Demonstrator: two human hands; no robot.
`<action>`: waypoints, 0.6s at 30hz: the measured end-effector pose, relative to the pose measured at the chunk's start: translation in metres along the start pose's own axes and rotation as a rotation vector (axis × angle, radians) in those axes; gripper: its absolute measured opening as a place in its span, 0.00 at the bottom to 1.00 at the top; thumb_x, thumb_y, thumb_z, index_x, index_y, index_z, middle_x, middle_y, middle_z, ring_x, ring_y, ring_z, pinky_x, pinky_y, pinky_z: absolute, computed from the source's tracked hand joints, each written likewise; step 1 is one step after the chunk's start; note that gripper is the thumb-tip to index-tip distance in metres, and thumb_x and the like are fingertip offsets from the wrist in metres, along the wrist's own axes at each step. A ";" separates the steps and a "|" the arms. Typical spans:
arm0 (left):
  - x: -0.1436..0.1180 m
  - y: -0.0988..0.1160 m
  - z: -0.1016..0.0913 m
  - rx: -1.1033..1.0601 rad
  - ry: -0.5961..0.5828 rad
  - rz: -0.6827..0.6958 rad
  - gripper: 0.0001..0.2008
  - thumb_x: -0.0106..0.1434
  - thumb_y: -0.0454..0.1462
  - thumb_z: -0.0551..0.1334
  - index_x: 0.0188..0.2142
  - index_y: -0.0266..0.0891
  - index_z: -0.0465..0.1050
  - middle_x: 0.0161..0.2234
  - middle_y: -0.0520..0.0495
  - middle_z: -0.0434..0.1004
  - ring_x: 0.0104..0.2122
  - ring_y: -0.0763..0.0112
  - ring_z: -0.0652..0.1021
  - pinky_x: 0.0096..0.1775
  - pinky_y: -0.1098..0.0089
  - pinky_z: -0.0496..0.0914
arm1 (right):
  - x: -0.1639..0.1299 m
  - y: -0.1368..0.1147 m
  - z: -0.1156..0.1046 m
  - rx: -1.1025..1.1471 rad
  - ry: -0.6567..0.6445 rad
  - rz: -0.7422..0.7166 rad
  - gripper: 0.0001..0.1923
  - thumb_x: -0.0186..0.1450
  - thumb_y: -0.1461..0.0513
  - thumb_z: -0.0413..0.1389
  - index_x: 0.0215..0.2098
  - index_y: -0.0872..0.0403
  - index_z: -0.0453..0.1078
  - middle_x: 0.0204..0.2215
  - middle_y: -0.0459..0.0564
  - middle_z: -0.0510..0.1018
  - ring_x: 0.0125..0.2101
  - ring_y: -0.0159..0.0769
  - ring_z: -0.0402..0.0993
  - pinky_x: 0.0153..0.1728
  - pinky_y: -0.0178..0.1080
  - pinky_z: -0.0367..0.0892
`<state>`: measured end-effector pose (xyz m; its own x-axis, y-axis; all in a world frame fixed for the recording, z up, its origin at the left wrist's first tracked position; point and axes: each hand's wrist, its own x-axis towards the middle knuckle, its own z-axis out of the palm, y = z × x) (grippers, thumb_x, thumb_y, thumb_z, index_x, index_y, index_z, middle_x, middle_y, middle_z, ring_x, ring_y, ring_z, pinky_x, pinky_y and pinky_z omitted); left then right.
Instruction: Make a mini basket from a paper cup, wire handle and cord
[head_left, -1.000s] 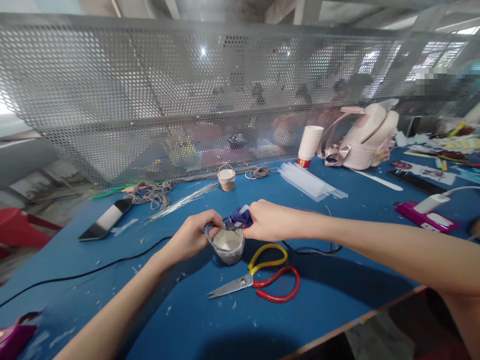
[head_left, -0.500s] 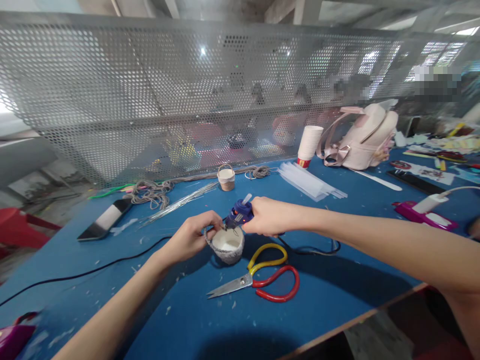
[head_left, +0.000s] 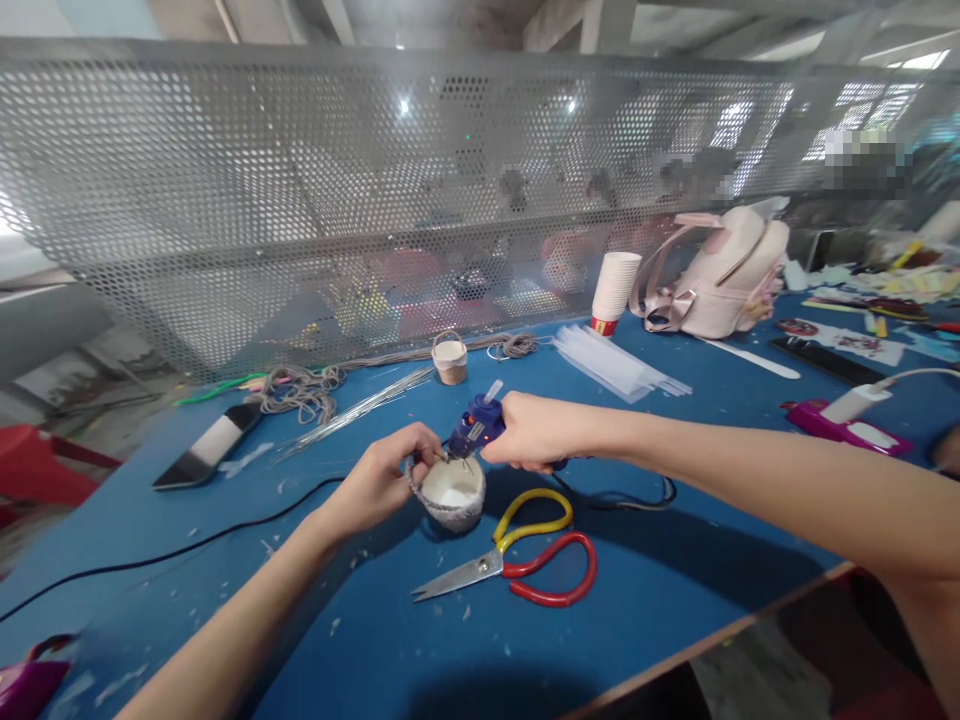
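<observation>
Blue tabletop (head_left: 675, 560) carries a light, crushable twine-wrapped white cup (head_left: 452, 493), left hand (head_left: 382, 478) pinching its rim, right hand (head_left: 534, 432) clenched on a small blue glue gun (head_left: 472, 430).

Both forearms are bare from the frame edge to the wrist; no sleeve, glove, watch or bracelet shows. Left hand (head_left: 382, 478): uncovered, no ring visible on the fingers seen. Right hand (head_left: 529, 432): uncovered, likewise without visible jewellery. Nails too small to assess.
</observation>
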<state>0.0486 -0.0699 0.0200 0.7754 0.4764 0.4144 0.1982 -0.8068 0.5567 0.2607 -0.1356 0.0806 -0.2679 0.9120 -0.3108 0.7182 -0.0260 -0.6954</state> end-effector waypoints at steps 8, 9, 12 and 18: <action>0.000 0.006 -0.007 0.048 -0.044 -0.077 0.07 0.55 0.27 0.51 0.26 0.40 0.60 0.30 0.50 0.71 0.30 0.74 0.72 0.34 0.73 0.67 | 0.001 0.001 0.003 -0.108 0.035 -0.038 0.06 0.51 0.62 0.50 0.20 0.57 0.63 0.12 0.44 0.66 0.11 0.27 0.61 0.15 0.31 0.62; -0.001 0.007 -0.008 0.059 -0.048 -0.086 0.07 0.54 0.27 0.51 0.26 0.40 0.60 0.30 0.50 0.72 0.30 0.74 0.72 0.33 0.73 0.66 | 0.001 0.001 0.003 -0.110 0.037 -0.041 0.06 0.51 0.62 0.50 0.19 0.57 0.63 0.12 0.44 0.66 0.11 0.27 0.61 0.15 0.31 0.62; -0.003 0.009 -0.011 0.083 -0.045 -0.100 0.08 0.53 0.26 0.51 0.25 0.40 0.61 0.29 0.51 0.73 0.29 0.75 0.72 0.32 0.75 0.66 | 0.002 0.001 0.005 -0.108 0.038 -0.054 0.07 0.51 0.61 0.50 0.18 0.56 0.62 0.11 0.45 0.66 0.11 0.27 0.61 0.15 0.31 0.62; -0.004 0.013 -0.011 0.078 -0.023 -0.119 0.08 0.53 0.26 0.52 0.24 0.40 0.61 0.28 0.52 0.74 0.28 0.75 0.73 0.31 0.75 0.66 | 0.003 -0.001 0.006 -0.086 0.034 -0.055 0.07 0.51 0.62 0.50 0.17 0.56 0.61 0.10 0.43 0.64 0.11 0.27 0.61 0.13 0.31 0.60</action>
<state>0.0415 -0.0788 0.0337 0.7571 0.5630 0.3314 0.3347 -0.7700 0.5432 0.2558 -0.1356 0.0765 -0.2874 0.9244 -0.2506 0.7557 0.0581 -0.6524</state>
